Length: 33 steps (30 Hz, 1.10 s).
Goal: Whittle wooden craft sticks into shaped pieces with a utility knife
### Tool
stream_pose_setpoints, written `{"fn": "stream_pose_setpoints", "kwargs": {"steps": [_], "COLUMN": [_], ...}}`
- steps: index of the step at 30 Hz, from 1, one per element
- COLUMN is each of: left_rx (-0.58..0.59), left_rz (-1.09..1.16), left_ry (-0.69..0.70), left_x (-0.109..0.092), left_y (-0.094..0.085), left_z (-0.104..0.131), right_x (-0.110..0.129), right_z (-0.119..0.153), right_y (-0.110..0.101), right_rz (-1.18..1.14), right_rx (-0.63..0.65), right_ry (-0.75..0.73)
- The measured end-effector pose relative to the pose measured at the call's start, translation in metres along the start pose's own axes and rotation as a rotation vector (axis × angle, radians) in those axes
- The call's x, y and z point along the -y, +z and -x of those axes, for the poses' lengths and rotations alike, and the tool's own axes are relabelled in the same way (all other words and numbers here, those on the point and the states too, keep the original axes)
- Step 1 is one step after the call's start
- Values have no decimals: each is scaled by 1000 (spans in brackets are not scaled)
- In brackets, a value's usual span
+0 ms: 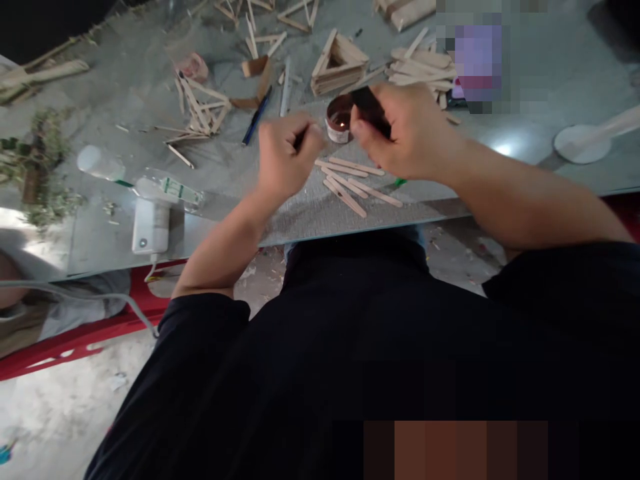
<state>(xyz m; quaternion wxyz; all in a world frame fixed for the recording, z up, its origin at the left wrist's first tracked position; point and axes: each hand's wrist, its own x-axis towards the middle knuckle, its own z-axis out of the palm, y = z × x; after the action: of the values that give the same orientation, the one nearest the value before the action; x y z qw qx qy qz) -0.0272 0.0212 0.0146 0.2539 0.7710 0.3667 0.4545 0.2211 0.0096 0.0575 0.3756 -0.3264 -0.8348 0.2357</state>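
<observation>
My right hand [407,133] grips a dark flat piece [371,110], held at the right rim of a round tin [339,130]. A small flame glows inside the tin. Left of the tin, my left hand [290,150] is closed, its thumb against the curled fingers; what it holds, if anything, is too small to name. Several loose wooden sticks [350,179] lie on the glass table [300,223] just below the tin. Behind the tin stands a triangular stack of sticks [337,67].
Stick frames [203,110] and a blue pen [257,117] lie to the left. A white device [150,223] with a cable and a clear bottle [97,165] are farther left. More sticks [423,67] lie behind my right hand, near a white round base [583,143].
</observation>
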Motion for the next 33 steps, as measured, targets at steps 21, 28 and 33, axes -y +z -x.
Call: {"fn": "stream_pose_setpoints", "kwargs": {"steps": [21, 28, 33], "left_rx": [-4, 129, 167], "left_rz": [1065, 1197, 1219], "left_ry": [-742, -810, -850], "left_x": [-42, -52, -51], "left_y": [28, 21, 22], "left_z": [22, 18, 19], "right_x": [-6, -11, -7], "right_z": [16, 17, 17], "right_y": [19, 16, 20], "right_rz": [532, 563, 542], "right_rx": [217, 246, 261], "right_ry": [-140, -160, -153]}}
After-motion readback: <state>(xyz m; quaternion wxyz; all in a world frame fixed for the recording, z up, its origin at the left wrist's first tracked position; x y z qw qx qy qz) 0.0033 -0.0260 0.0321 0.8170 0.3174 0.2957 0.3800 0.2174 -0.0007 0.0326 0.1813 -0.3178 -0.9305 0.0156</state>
